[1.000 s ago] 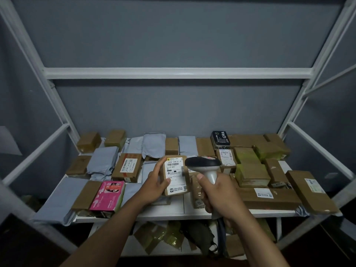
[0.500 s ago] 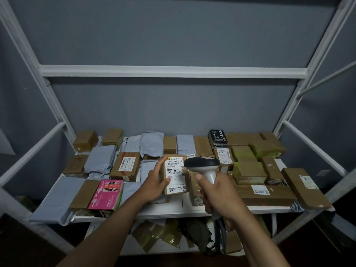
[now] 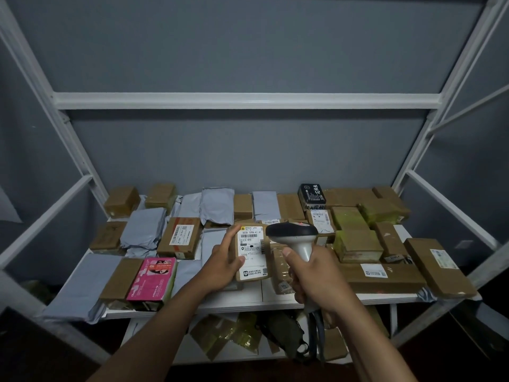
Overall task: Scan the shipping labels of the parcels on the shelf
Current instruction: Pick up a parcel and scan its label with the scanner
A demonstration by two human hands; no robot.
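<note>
Head view: my left hand (image 3: 224, 264) grips a small parcel (image 3: 252, 252), label up; right hand (image 3: 316, 274) clasps the scanner (image 3: 296, 237) beside it. Scan underway, I judge; next, aim at its barcode.

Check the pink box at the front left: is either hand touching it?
No, the pink box lies alone; the left hand holds a brown parcel, the right hand the scanner.

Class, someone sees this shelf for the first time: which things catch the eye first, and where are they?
At the centre front, the left hand holds up a small brown parcel with its white label facing the camera, while the right hand grips a scanner just right of it. The bright pink box at the shelf's front left stands out among brown and grey parcels.
</note>
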